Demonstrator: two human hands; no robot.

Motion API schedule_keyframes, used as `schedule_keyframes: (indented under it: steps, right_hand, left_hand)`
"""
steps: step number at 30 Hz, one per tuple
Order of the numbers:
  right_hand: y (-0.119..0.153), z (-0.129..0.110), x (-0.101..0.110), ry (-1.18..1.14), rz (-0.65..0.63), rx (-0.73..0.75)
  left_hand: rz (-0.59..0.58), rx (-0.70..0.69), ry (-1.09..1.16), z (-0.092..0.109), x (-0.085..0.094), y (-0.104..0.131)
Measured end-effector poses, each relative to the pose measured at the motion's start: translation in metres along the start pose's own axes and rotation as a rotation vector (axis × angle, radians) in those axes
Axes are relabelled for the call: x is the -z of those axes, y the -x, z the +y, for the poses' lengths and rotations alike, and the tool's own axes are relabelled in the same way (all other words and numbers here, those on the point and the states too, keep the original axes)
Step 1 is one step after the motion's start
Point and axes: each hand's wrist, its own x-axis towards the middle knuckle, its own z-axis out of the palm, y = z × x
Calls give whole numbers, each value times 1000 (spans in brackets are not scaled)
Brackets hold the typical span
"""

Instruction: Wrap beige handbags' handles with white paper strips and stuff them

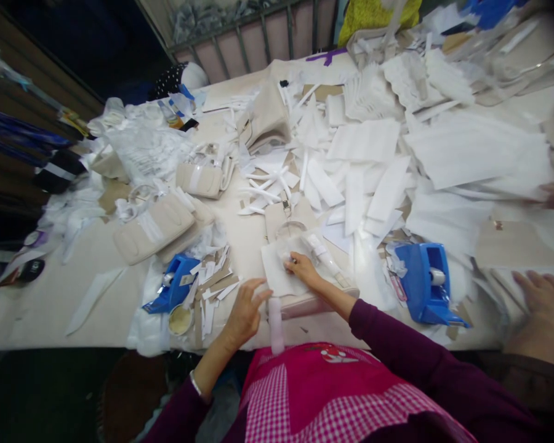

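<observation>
A beige handbag (292,212) lies in front of me, its lower part partly under a white sheet (275,268). My right hand (303,271) is over the sheet with its thumb and fingers pinched together; what is between them is too small to make out. Left of the bag, my left hand (248,311) has its fingers apart and bent, their tips near the sheet's left edge. A pale wrapped strip (276,326) hangs from the bag's front edge beside that hand. Another white wrapped strip (324,252) lies on the bag's right part.
Blue tape dispensers stand at left (178,282) and right (423,280). A small round tin (180,320) is near the left one. More beige bags (154,227) and piled white sheets (480,144) cover the table. Another person's hand (547,314) rests at the right.
</observation>
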Motion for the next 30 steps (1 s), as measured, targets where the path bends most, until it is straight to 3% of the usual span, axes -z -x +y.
schedule_keyframes:
  steps: [2, 4, 6, 9, 11, 15, 17, 26, 30]
  right_hand:
    - [1, 2, 0, -7, -1, 16]
    - [1, 5, 0, -15, -8, 29]
    - [1, 6, -1, -27, -10, 25]
    - [0, 6, -3, -29, 5, 12]
    - [-1, 6, -4, -31, 14, 11]
    - [-1, 4, -5, -40, 9, 6]
    - [-1, 3, -6, -42, 4, 2]
    - [3, 1, -14, -31, 15, -26]
    - [3, 3, -14, -28, 0, -46]
  left_hand:
    - [-75, -124, -124, 7, -11, 26]
    - [-50, -182, -212, 9, -23, 39]
    - [11, -199, -234, 10, -30, 38]
    - [29, -179, -97, 15, -26, 19]
    - [42, -68, 98, 20, -18, 0]
    - [151, 426, 579, 25, -12, -39]
    - [175, 596, 776, 22, -17, -53]
    - [162, 922, 1084, -6, -53, -63]
    - [215, 971, 1219, -13, -62, -72]
